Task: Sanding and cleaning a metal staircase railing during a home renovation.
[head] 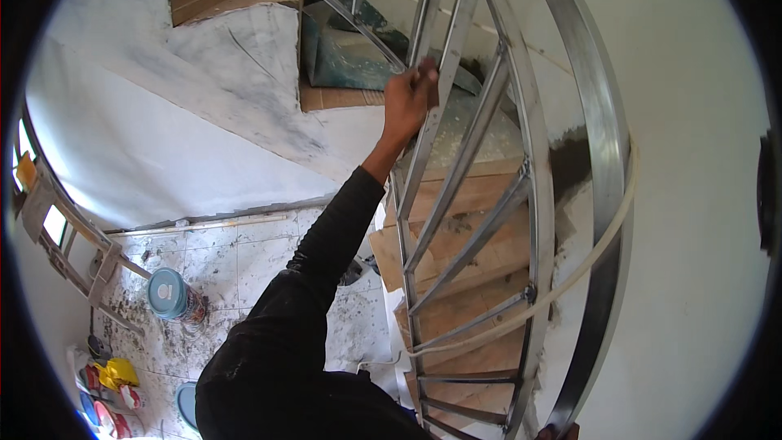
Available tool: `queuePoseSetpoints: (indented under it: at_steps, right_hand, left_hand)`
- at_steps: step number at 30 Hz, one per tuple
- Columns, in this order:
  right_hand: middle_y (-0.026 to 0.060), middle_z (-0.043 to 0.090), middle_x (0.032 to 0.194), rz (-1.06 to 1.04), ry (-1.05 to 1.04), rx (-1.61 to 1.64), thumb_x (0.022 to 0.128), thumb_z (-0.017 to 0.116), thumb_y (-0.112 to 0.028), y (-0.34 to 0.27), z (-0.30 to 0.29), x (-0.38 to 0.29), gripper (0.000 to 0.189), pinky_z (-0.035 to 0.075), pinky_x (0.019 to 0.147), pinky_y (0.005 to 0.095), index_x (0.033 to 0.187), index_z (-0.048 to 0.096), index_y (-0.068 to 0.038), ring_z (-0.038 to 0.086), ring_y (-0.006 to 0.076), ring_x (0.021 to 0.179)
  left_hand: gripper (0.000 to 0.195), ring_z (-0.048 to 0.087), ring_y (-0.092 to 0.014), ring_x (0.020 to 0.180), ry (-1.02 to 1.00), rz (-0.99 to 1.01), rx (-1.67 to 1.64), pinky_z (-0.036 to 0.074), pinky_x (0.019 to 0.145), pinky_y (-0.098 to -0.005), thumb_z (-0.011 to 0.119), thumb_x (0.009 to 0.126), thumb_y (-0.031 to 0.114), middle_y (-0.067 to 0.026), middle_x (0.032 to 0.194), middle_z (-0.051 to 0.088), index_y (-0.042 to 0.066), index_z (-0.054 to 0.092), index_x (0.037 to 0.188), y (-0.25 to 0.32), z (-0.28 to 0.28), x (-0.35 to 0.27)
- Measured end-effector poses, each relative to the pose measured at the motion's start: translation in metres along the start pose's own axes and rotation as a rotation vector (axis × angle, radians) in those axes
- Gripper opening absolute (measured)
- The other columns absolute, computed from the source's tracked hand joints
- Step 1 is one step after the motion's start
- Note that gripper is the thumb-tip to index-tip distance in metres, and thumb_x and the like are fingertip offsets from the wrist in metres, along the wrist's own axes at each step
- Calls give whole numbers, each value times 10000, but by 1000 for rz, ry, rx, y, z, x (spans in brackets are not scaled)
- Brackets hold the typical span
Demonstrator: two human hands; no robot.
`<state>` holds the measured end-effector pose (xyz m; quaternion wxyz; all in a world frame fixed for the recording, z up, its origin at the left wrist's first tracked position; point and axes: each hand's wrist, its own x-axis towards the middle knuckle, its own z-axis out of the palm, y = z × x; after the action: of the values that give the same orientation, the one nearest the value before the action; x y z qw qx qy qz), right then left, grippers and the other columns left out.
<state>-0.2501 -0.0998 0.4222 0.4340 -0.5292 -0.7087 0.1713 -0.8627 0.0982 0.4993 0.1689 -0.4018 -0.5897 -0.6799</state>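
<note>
My left hand reaches up and forward in a black sleeve. Its fingers pinch a small reddish-brown piece, perhaps folded sandpaper, against a flat metal baluster of the stair railing. At the bottom right edge, my right hand grips the wide bare-metal handrail; most of that hand is cut off. Several slanted balusters join the lower rail to the curved upper rail, with dark weld marks at some joints. A cream cable or hose passes across the railing and over the handrail.
Stair treads are covered with cardboard, and a greenish sheet lies higher up. On the stained tile floor stand a lidded bucket, a wooden ladder and a yellow bag. A white wall borders the right side.
</note>
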Motion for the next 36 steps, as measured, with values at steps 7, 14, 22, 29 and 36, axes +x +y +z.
queuePoseSetpoints:
  at_steps: [7,14,22,29,36]
  right_hand:
    - [-27,447,615,-18,-14,38,963,696,-250,-16,9,0,328,320,519,245,799,495,-48,368,87,577]
    - [-12,539,665,103,35,-48,926,711,-180,-29,14,5,279,344,516,251,863,524,17,415,73,605]
    - [-10,505,687,174,34,-39,945,645,-98,-15,18,1,191,333,521,258,858,527,24,395,83,603]
    - [-49,382,654,209,55,-37,947,642,-107,-55,19,2,203,258,513,272,821,499,-40,305,82,596]
    - [-43,384,638,18,67,-12,971,652,-156,-13,19,0,248,271,518,266,809,499,-48,317,82,590]
  left_hand:
    - [439,729,-227,740,-81,86,-533,572,679,-370,484,1060,288,-147,909,747,-110,661,1113,48,12,148]
    - [621,719,-228,750,-86,15,-807,550,698,-356,363,1096,443,-178,914,743,-87,682,1160,72,40,95]
    - [452,683,-323,905,133,128,-187,501,779,-447,454,1084,373,-227,939,691,21,711,1206,44,31,72]
    - [458,700,-386,952,303,200,-217,530,845,-463,807,818,322,-225,985,709,39,728,1169,59,28,74]
    - [454,721,-412,851,333,155,-10,557,777,-490,854,748,393,-223,874,743,0,777,964,91,12,114]
